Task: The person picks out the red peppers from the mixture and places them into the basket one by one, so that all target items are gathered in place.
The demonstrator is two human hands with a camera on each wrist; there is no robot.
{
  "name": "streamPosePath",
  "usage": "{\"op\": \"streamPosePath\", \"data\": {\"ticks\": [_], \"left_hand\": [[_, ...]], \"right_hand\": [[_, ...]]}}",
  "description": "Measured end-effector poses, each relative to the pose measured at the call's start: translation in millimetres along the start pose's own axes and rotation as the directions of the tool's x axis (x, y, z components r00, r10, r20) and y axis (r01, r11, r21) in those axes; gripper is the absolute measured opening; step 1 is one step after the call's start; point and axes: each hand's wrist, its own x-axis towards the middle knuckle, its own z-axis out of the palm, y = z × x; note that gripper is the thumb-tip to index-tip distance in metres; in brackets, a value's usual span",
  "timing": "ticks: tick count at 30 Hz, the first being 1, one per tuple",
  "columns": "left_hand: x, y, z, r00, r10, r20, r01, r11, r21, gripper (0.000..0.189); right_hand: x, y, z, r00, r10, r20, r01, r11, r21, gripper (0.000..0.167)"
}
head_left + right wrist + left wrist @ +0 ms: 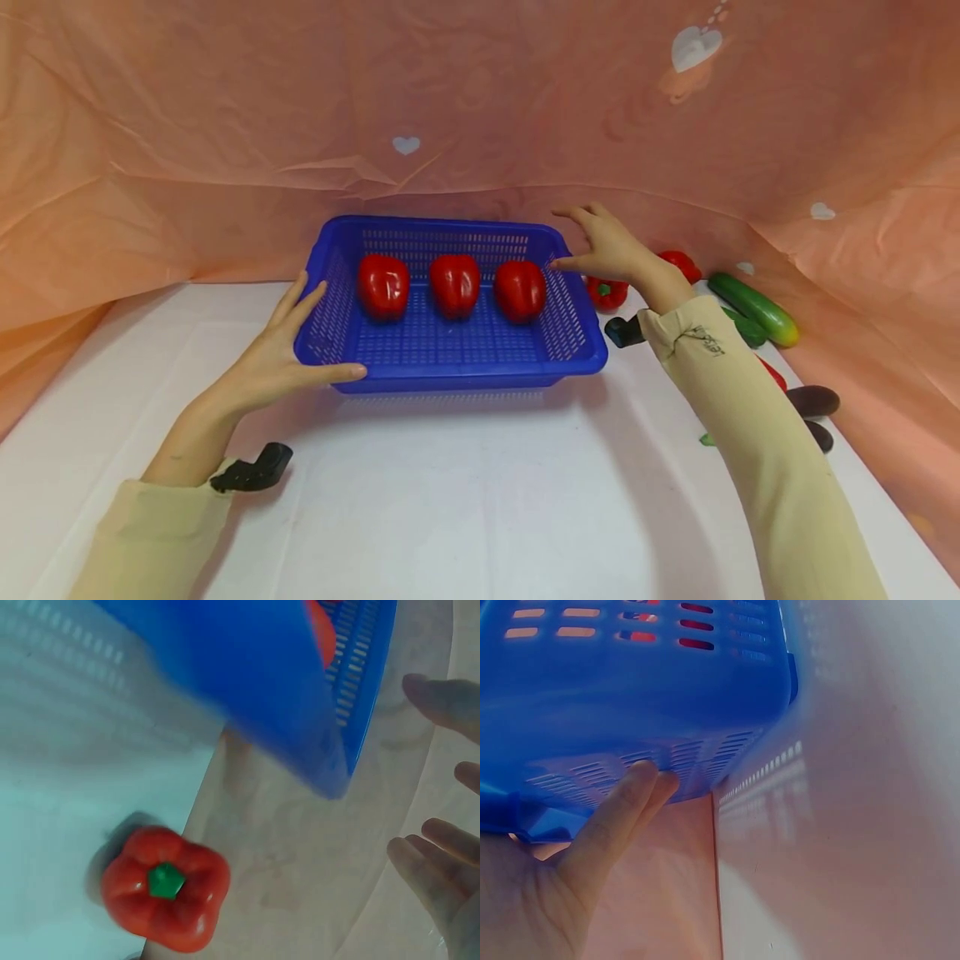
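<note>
A blue plastic basket (450,372) holds three red bell peppers in a row: left (384,287), middle (454,286) and right (520,291). My left hand (273,358) is at its left end, fingers straight and thumb stretched along the front rim. In the left wrist view, those fingers (626,799) lie against the slotted end wall. Over the right back corner, my right hand (611,246) spreads its fingers. The right wrist view shows that hand (450,862) apart from the basket wall (240,675), holding nothing. Whether the basket fully rests on the table cannot be told.
Beyond the basket's right end lies a red bell pepper (606,293) with a green stem, and another red pepper (681,265). Farther right are a cucumber (753,307) and dark eggplants (813,401), partly behind my right sleeve. An orange cloth (480,100) hangs behind the white table (450,500).
</note>
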Motion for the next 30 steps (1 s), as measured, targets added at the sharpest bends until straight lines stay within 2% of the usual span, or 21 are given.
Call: {"op": "streamPosePath", "data": {"ticks": [9,16,24,30], "left_hand": [[-0.2,-0.1,0.1,1.0,-0.011,0.0,0.011,1.0,0.013,0.118],[0.3,0.1,0.9,1.0,-0.006,0.002,0.006,1.0,0.014,0.118],[0.8,-2.0,0.7,1.0,0.004,0.002,-0.004,1.0,0.014,0.118],[1.6,-2.5,0.3,1.0,0.009,0.003,-0.01,1.0,0.015,0.118]], "right_hand": [[-13.7,18,1,0.996,0.085,0.017,-0.085,0.996,0.028,0.077],[-21.9,32,5,0.995,0.098,0.001,-0.098,0.995,0.031,0.071],[-28.2,44,11,0.982,0.188,0.021,-0.189,0.981,0.038,0.07],[-30.9,53,17,0.977,0.21,0.043,-0.211,0.977,0.017,0.067]]}}
